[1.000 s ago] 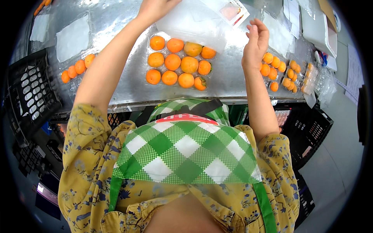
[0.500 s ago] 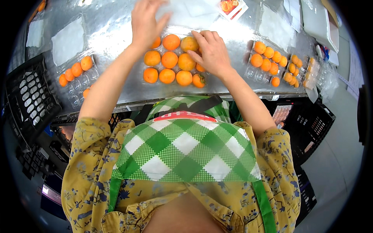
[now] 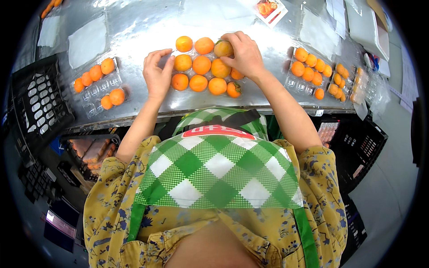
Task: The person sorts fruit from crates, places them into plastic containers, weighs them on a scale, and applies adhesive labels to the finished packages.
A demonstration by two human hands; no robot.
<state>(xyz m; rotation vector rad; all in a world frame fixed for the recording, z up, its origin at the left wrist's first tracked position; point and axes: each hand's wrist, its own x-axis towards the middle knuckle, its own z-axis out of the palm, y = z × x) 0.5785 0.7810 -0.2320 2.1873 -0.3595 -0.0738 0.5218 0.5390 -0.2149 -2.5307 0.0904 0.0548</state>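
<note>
A clear plastic tray (image 3: 202, 91) full of orange fruits lies on the shiny metal table (image 3: 147, 27) right in front of me. My right hand (image 3: 241, 56) rests on the tray's far right corner, fingers curled over an orange fruit (image 3: 222, 48) there. At the tray's left edge my left hand (image 3: 157, 73) has its fingers bent and apart, touching the rim beside an orange fruit (image 3: 182, 63). I cannot see anything held in it.
A partly filled clear tray (image 3: 99, 91) sits at the left. Two more trays with fruits (image 3: 310, 69) (image 3: 342, 80) sit at the right. Black crates (image 3: 38, 105) (image 3: 357, 147) stand on both sides below the table. Flat clear lids (image 3: 87, 40) and a printed label (image 3: 270, 9) lie farther back.
Both hands came down from the far side of the table onto the middle tray. The right hand moved from beside the right tray to the tray's far right corner.
</note>
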